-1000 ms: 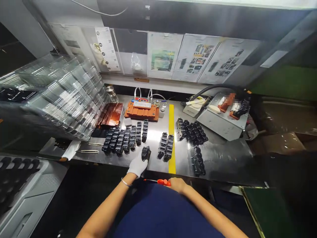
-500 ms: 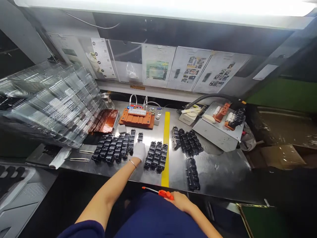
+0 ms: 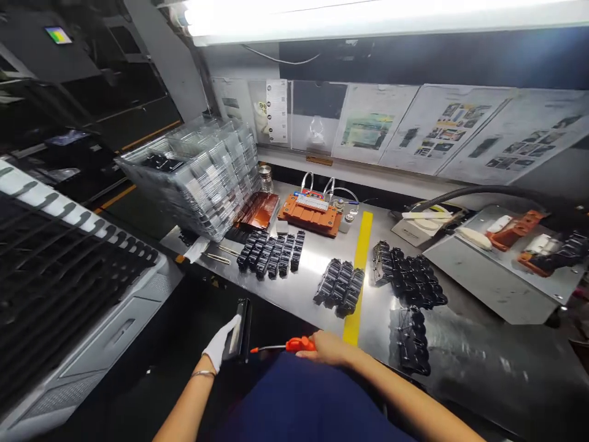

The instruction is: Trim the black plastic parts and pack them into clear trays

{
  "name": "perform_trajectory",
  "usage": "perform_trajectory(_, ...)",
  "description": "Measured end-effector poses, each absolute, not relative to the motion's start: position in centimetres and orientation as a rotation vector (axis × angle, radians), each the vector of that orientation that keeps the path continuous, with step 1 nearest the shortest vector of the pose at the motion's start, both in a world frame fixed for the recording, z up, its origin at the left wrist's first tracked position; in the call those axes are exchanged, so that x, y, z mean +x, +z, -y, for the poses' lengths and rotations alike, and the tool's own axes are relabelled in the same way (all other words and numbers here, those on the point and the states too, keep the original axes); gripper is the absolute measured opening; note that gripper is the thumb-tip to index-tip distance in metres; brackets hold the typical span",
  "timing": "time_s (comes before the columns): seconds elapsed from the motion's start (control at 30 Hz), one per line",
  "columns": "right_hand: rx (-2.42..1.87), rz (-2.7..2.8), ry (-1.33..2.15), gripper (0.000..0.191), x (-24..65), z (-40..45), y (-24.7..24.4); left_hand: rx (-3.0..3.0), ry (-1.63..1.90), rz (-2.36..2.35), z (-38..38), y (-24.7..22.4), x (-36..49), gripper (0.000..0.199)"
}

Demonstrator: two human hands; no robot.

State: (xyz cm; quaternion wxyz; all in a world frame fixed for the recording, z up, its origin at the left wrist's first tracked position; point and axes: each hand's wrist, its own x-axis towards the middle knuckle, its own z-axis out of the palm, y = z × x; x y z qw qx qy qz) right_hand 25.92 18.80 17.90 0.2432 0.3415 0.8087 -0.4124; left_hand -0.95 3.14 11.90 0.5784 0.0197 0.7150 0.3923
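My left hand (image 3: pixel 221 345), in a white glove, grips a long black part (image 3: pixel 240 330) in front of the bench's front edge. My bare right hand (image 3: pixel 324 347) is wrapped round the red handle of a thin tool (image 3: pixel 297 345), whose shaft points left to a red tip near the black part. On the metal bench, rows of black parts (image 3: pixel 271 253) lie at the left. Another group of black parts (image 3: pixel 340 285) sits beside the yellow strip (image 3: pixel 358 282), and more black parts (image 3: pixel 416 279) lie right of it.
Stacked clear trays (image 3: pixel 207 178) stand at the left behind two tweezers (image 3: pixel 218 258). An orange fixture (image 3: pixel 309 215) is at the back. A grey box (image 3: pixel 501 270) stands at the right. A grey crate (image 3: pixel 124 325) is at the lower left.
My left hand has come off the bench toward me and left, now with the long black part in it. The view has turned left. My right hand still holds the red tool.
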Motion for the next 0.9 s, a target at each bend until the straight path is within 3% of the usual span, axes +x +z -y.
perform_trajectory(0.1,0.835,-2.279,-1.097,0.053,21.3,-17.1,18.8,0.006,0.964,-1.694,1.5,12.4,-4.4,0.061)
perform_trajectory(0.33,0.716,-2.289,-1.047,0.057,15.6,-13.6,19.4,0.165,1.044,-1.778,7.6,12.2,-9.1,0.059)
perform_trajectory(0.63,0.862,-2.255,-1.078,0.054,13.6,-12.7,19.0,0.48,0.982,-1.934,9.0,10.5,-11.8,0.027)
perform_trajectory(0.77,0.952,-2.226,-1.087,0.052,13.4,-11.9,18.8,0.48,1.008,-1.799,8.7,11.1,-12.5,0.047)
perform_trajectory(0.9,0.932,-2.197,-1.123,0.053,13.3,-11.1,19.4,0.365,1.078,-1.74,7.8,11.8,-13.1,0.055)
